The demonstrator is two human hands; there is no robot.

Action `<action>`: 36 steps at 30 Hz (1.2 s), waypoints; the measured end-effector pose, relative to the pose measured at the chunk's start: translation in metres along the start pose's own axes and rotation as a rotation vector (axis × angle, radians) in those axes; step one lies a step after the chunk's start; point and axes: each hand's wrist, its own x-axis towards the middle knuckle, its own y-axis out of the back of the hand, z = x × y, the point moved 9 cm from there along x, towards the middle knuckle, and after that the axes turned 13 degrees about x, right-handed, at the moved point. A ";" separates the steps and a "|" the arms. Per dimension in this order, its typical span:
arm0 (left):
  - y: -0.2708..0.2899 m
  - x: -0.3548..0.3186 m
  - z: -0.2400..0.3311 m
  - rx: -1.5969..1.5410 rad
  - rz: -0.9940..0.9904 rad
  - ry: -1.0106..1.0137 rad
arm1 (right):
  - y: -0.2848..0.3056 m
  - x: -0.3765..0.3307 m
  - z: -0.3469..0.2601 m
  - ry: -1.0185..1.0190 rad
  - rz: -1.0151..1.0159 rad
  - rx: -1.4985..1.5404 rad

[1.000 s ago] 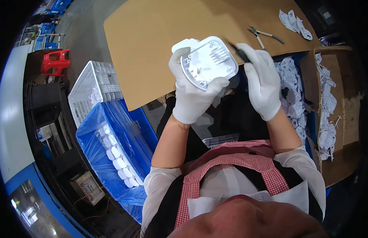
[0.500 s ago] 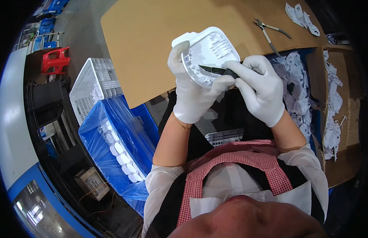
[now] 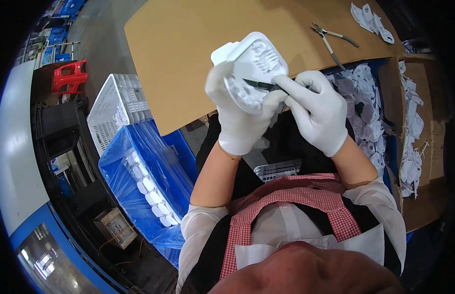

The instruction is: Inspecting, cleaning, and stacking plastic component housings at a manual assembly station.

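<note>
Both my hands wear white gloves and are raised over the near edge of the cardboard-covered table. My left hand [image 3: 237, 110] grips a white moulded plastic housing [image 3: 247, 56] by its left and lower side, its hollow inner face with ribs turned up toward me. Between the thumb and fingers of my right hand [image 3: 318, 108] is a knife with a dark blade [image 3: 257, 84]. The blade lies across the inside of the housing, its tip pointing left; whether it touches the plastic I cannot tell. The knife's handle is mostly hidden by my fingers.
Cutting pliers [image 3: 330, 41] lie on the cardboard sheet [image 3: 183, 44], with several white plastic pieces [image 3: 372, 23] beyond. At right, white parts [image 3: 367, 108] fill a bin beside a cardboard box [image 3: 435, 127]. At left stand a blue-lined crate [image 3: 134, 171], a white basket [image 3: 107, 110] and a red stool [image 3: 69, 77].
The housing has tilted and shifted slightly left in my left hand, which is a little blurred. My right hand and the knife have moved slightly left with it.
</note>
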 end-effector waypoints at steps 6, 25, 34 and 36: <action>-0.003 0.002 -0.010 -0.271 -0.018 0.132 | 0.002 -0.003 0.002 -0.016 0.030 0.064; -0.010 0.007 -0.006 0.063 -0.135 -0.014 | 0.027 0.004 0.123 -0.371 0.070 -0.207; -0.015 -0.009 -0.032 -0.299 -0.033 0.123 | 0.022 0.026 0.159 -0.354 0.075 -0.185; -0.015 -0.010 -0.039 -0.264 -0.041 0.164 | 0.057 0.026 0.173 -0.251 0.251 -0.167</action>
